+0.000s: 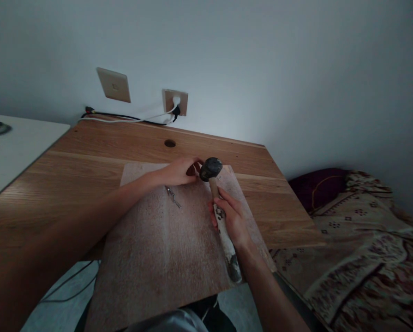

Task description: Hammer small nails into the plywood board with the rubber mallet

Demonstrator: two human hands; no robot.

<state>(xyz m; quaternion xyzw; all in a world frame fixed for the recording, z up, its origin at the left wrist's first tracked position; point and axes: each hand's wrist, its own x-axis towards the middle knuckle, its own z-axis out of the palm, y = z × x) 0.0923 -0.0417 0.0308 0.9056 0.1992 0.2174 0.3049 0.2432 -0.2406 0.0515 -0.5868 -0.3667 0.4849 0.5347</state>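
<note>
My right hand (230, 213) is wrapped round the upper handle of a mallet (211, 168) with a black head and a wooden handle in worn white paint. Its head is up by the far part of a pale reddish-brown board (140, 258). Beside that head, my left hand (180, 171) has its fingers curled in towards the thumb. The mallet head hides the fingertips, so whatever they pinch cannot be made out. Several small metal nails (172, 197) lie on the board just below my left wrist.
The board rests on a wooden desk (278, 198) and overhangs its near edge. Along the wall, cables (123, 118) run to a socket (184, 102). A white tabletop (19, 147) adjoins at left. Patterned bedding (348, 258) lies at right.
</note>
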